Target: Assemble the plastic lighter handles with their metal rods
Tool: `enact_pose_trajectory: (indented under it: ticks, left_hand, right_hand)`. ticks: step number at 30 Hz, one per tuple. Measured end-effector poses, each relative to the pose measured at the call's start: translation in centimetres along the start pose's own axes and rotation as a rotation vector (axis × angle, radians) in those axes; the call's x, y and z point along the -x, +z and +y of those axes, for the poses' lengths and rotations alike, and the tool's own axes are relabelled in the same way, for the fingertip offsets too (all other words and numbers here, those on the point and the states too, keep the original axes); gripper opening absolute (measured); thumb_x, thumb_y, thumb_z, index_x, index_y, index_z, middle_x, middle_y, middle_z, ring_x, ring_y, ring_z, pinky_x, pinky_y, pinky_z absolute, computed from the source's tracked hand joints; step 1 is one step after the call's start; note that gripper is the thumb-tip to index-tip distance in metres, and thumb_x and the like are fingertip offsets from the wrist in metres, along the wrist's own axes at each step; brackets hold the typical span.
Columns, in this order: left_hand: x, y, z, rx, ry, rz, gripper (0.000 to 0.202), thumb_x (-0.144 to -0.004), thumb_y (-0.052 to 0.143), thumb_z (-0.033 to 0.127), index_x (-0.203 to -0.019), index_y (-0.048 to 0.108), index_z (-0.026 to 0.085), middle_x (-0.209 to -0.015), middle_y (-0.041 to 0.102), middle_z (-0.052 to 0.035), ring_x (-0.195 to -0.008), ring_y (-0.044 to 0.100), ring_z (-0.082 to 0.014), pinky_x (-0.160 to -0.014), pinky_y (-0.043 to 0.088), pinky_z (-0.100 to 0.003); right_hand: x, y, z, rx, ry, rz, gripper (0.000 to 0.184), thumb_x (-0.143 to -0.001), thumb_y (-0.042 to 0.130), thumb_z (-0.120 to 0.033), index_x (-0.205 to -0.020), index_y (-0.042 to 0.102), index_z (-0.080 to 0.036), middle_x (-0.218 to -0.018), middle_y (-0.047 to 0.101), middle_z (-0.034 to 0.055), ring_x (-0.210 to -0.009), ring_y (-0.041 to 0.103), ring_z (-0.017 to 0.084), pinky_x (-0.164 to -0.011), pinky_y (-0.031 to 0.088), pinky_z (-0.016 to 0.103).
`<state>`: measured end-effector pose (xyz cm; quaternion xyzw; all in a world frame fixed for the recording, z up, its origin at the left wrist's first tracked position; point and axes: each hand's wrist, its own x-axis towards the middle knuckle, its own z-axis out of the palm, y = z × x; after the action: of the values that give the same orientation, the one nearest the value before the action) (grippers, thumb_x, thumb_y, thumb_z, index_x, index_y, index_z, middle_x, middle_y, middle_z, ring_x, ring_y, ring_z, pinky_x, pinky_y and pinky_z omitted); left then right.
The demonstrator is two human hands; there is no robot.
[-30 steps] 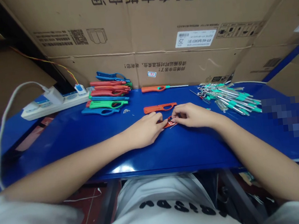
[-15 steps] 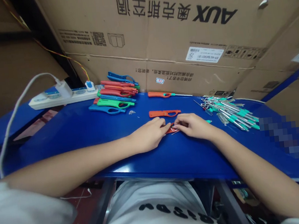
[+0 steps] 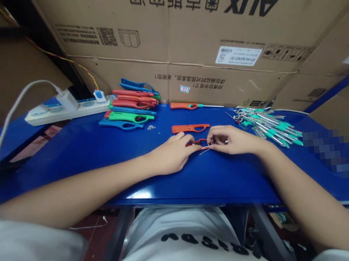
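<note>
Both my hands meet over an orange lighter casing (image 3: 201, 141) low on the blue table. My left hand (image 3: 176, 152) is closed on its left end, thumb and fingers pressed along it. My right hand (image 3: 233, 139) pinches at the casing's right end, with fingers curled around small parts that are mostly hidden. A thin metal piece (image 3: 204, 151) shows just below the fingertips. Right behind the hands lies another orange casing (image 3: 189, 128). Farther back is an orange lighter (image 3: 184, 105) with a teal collar and a metal tube.
Red, green and blue lighter casings (image 3: 132, 117) are piled at back left, near a white power strip (image 3: 75, 111). Metal tubes with teal parts (image 3: 267, 125) lie heaped at right. Tiny pale pieces (image 3: 151, 127) sit near the casings. A cardboard box (image 3: 189, 33) walls off the back.
My right hand has turned and shifted slightly at the casing's right end, and more of the casing's loop shows. The teal part beside that hand is out of sight. The view has tilted a little.
</note>
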<state>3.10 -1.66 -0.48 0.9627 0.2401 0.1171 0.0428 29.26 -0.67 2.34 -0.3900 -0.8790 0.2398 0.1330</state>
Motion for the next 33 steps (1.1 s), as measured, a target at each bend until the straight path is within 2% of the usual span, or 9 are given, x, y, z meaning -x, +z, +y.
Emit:
enact_pose_trajectory:
  ticks: [5, 11, 17, 24, 29, 33]
  left_hand:
    - [0.0, -0.1, 0.1, -0.018, -0.01, -0.002, 0.045, -0.095, 0.047, 0.015, -0.139, 0.055, 0.022, -0.128, 0.055, -0.0135, -0.111, 0.05, -0.0288, -0.096, 0.047, -0.045]
    - [0.2, -0.2, 0.4, -0.018, -0.032, 0.02, 0.038, -0.094, 0.048, 0.014, -0.13, 0.059, 0.019, -0.122, 0.057, -0.0138, -0.108, 0.052, -0.0281, -0.093, 0.047, -0.044]
    - [0.2, -0.4, 0.9, 0.015, -0.057, 0.051, 0.027, -0.099, 0.043, 0.021, -0.117, 0.063, 0.019, -0.112, 0.057, -0.0112, -0.103, 0.053, -0.0248, -0.09, 0.048, -0.039]
    - [0.2, -0.7, 1.3, 0.109, -0.078, 0.032, 0.024, -0.096, 0.048, 0.022, -0.115, 0.062, 0.02, -0.11, 0.056, -0.0092, -0.096, 0.058, -0.0226, -0.085, 0.05, -0.036]
    - [0.4, -0.7, 1.6, 0.154, -0.144, -0.005, 0.023, -0.093, 0.053, 0.026, -0.114, 0.061, 0.021, -0.117, 0.054, -0.0079, -0.08, 0.061, -0.018, -0.074, 0.051, -0.033]
    - [0.4, -0.6, 1.7, 0.143, -0.164, -0.018, 0.021, -0.094, 0.053, 0.028, -0.113, 0.06, 0.022, -0.122, 0.052, -0.0079, -0.078, 0.062, -0.0175, -0.072, 0.051, -0.033]
  right_hand:
    - [0.0, -0.1, -0.3, 0.012, -0.017, -0.045, 0.016, -0.085, 0.065, -0.026, -0.099, 0.065, -0.018, -0.083, 0.062, 0.0025, -0.067, 0.052, 0.014, -0.063, 0.044, 0.027]
    - [-0.2, 0.6, -0.5, 0.041, -0.013, -0.041, 0.013, -0.085, 0.064, -0.023, -0.097, 0.063, -0.018, -0.087, 0.062, 0.0033, -0.071, 0.051, 0.015, -0.065, 0.042, 0.027]
    - [-0.3, 0.9, -0.7, 0.035, -0.08, -0.036, 0.011, -0.085, 0.061, -0.017, -0.096, 0.061, -0.019, -0.095, 0.062, 0.0048, -0.076, 0.052, 0.015, -0.068, 0.043, 0.028]
    - [-0.1, 0.3, -0.9, 0.037, -0.075, -0.051, 0.016, -0.086, 0.064, -0.021, -0.102, 0.062, -0.02, -0.093, 0.063, 0.0042, -0.074, 0.054, 0.015, -0.067, 0.046, 0.028]
    - [-0.1, 0.1, -1.1, 0.053, -0.136, -0.059, 0.011, -0.089, 0.062, -0.023, -0.098, 0.068, -0.02, -0.099, 0.067, 0.0066, -0.081, 0.06, 0.017, -0.07, 0.049, 0.028]
    - [-0.2, 0.1, -1.6, 0.074, -0.152, -0.037, 0.012, -0.091, 0.061, -0.024, -0.097, 0.069, -0.02, -0.097, 0.071, 0.0069, -0.083, 0.064, 0.018, -0.071, 0.05, 0.029]
